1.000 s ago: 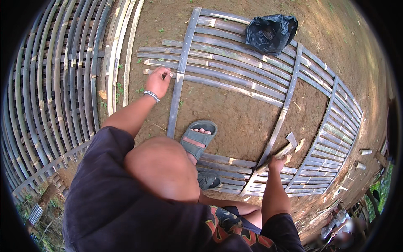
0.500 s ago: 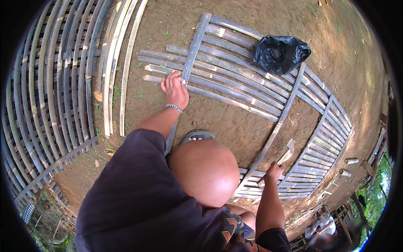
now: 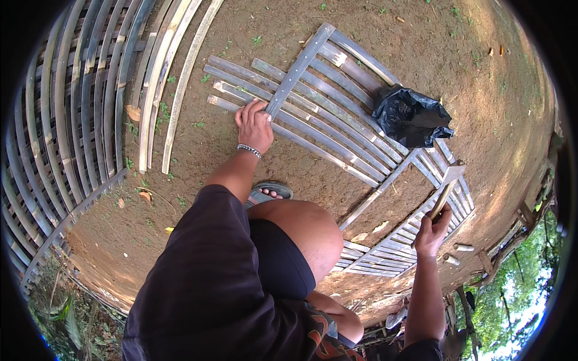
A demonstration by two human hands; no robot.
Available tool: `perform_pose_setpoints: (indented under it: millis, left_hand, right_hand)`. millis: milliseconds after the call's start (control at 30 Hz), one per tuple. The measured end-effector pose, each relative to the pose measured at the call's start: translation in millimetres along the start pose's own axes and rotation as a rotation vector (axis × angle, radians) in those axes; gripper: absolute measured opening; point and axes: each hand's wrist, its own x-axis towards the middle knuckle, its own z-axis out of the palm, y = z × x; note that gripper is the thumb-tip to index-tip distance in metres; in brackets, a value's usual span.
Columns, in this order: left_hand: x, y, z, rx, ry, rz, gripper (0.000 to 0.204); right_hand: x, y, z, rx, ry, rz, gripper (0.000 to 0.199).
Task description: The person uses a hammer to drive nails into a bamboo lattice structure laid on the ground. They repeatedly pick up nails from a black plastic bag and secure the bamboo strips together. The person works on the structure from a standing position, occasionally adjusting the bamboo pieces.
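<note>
A frame of split-bamboo slats (image 3: pixel 343 120) lies on the dirt, crossed by a dark bamboo crosspiece (image 3: pixel 299 69) with a row of small dots along it. At the near end of that crosspiece, my left hand (image 3: pixel 254 125) is closed, its fingertips pressed together over the slats. Whatever it pinches is too small to make out. To the right, my right hand (image 3: pixel 432 231) grips the wooden handle of a hatchet (image 3: pixel 451 175), its flat metal head raised above the far part of the frame. A black plastic bag (image 3: pixel 406 117) sits open on the slats.
Loose bamboo strips (image 3: pixel 158 78) lie left of the frame, beside a large slatted bamboo panel (image 3: pixel 66 114). My sandalled foot (image 3: pixel 270 191) stands on the ground near my bent knee. Short bamboo pieces (image 3: pixel 451 259) lie at the right; greenery borders the yard.
My right hand has lifted the hatchet up and to the right. My left hand stays at the crosspiece's near end. The whole view has shifted and tilted somewhat.
</note>
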Motion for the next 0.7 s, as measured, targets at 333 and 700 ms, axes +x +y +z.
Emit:
perform_pose_setpoints:
  millis: [333,700]
  left_hand:
    - [3,-1,1,0.004,0.012,-0.018,0.015]
    - [16,-5,-19,0.061,-0.146,0.018,0.009]
  right_hand:
    - [25,-57,56,0.148,-0.548,0.07,0.05]
    - [85,-80,161,0.429,-0.768,-0.097,0.035]
